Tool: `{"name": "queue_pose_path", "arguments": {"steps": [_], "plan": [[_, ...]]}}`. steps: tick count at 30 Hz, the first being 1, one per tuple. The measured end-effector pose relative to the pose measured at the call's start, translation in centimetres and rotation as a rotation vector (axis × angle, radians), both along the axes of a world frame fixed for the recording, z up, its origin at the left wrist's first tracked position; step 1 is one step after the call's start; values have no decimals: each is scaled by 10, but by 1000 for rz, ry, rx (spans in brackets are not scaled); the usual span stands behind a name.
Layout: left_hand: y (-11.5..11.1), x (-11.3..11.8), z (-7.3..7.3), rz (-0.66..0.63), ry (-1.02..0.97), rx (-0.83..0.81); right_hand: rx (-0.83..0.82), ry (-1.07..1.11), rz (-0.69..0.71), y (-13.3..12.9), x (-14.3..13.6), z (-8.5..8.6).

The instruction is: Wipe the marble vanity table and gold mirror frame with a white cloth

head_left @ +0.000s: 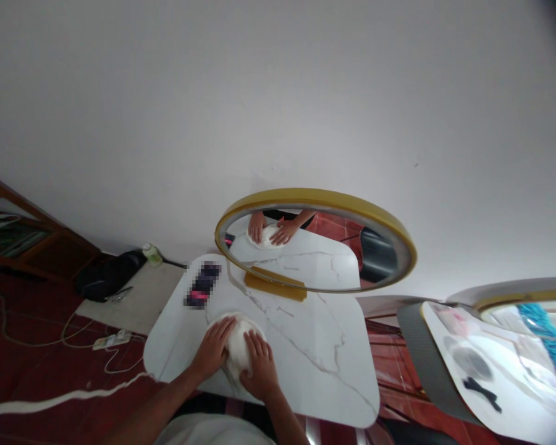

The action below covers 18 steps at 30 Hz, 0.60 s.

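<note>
A round, soft-looking white mass [238,347] lies near the front edge of the white, marble-patterned table [301,371]. From its left side my left hand [214,348] rests on it, fingers stretched out close together. My right hand [260,366] lies over its right side with the fingers somewhat spread. What the white mass is made of cannot be made out. Both hands and the mass also appear in the oval-looking, gold-rimmed mirror [315,197] at the back of the table.
A blurred-out dark, flat item [202,285] lies at the table's left. The mirror stands on a gold base [275,284]. To the left are a black bag [111,275], a bottle [152,254] and a power strip [112,340] with cables. A second table [472,395] is at right.
</note>
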<state>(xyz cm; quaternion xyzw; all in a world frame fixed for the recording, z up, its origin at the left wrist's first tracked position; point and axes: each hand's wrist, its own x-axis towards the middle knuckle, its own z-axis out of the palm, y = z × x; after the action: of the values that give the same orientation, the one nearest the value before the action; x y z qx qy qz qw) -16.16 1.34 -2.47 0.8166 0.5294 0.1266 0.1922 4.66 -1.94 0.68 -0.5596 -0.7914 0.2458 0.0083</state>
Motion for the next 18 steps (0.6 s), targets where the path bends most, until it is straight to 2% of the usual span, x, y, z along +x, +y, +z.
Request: {"name": "queue_pose_path", "arguments": {"steps": [5, 10, 14, 18], "plan": [[-36, 20, 7, -67, 6, -61, -32, -39, 72, -11, 42, 5], [-46, 43, 25, -188, -27, -45, 5, -39, 97, -17, 71, 21], [-45, 55, 31, -254, -82, -33, 81, -26, 103, -29, 79, 26], [-40, 55, 24, -248, -107, -25, 122, -50, 62, -36, 67, 14]]}}
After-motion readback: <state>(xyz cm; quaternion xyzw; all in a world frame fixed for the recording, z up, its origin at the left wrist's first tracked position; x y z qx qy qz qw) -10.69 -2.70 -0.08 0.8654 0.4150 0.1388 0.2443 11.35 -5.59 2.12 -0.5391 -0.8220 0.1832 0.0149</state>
